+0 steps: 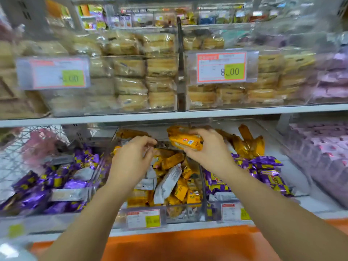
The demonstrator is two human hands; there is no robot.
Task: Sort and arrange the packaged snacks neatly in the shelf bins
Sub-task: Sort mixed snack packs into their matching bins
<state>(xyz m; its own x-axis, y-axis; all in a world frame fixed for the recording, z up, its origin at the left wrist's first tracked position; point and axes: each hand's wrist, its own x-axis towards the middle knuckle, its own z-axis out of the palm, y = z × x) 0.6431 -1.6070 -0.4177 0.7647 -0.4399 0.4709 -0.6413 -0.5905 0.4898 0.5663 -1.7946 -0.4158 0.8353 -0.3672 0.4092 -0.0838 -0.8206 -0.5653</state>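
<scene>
Right hand [205,147] grips an orange pack [185,142] above the middle bin [184,211]; left hand [130,159] curled beside it, hold unclear.

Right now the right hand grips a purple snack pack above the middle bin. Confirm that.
Not quite: the head view shows the right hand gripping an orange snack pack, not a purple one, above the middle bin. The purple packs lie in the neighbouring bins.
</scene>
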